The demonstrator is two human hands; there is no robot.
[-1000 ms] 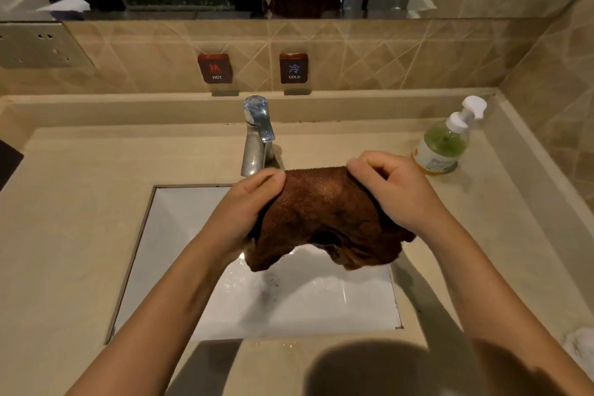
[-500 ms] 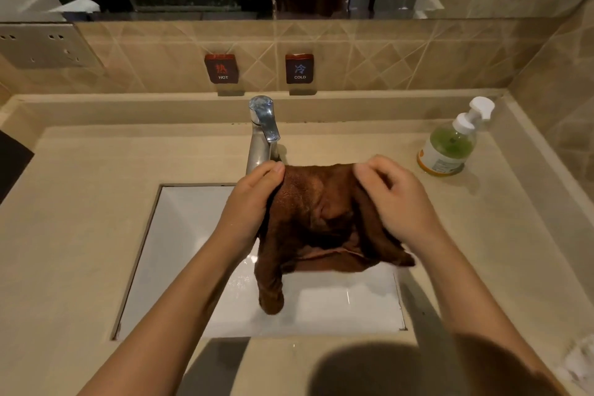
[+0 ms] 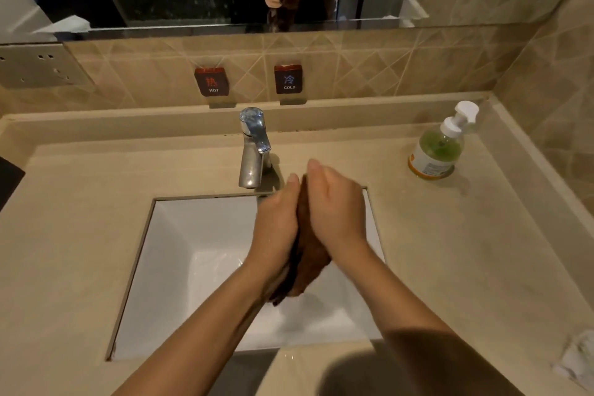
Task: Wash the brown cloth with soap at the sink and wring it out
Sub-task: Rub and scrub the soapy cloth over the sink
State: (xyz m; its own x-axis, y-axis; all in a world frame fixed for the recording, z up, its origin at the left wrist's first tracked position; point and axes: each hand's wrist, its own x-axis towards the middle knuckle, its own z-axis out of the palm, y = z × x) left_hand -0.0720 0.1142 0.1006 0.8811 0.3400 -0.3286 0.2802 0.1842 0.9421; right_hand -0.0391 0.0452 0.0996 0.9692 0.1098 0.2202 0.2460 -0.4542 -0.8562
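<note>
At the centre of the frame the left hand (image 3: 277, 222) and right hand (image 3: 334, 209) press palm to palm with fingers nearly straight, squeezing the bunched brown cloth (image 3: 307, 262) between them, its lower end hanging out below the wrists. They hover over the white sink (image 3: 193, 267), just right of the tap (image 3: 254, 146). The soap bottle (image 3: 438, 146) stands on the counter (image 3: 450, 251) at the upper right, well apart.

cloth (image 3: 308, 254) pressed between left hand (image 3: 276, 222) and right hand (image 3: 337, 212) over sink (image 3: 193, 267), faucet (image 3: 254, 148) behind, soap bottle (image 3: 437, 148) far right on counter (image 3: 450, 251)
</note>
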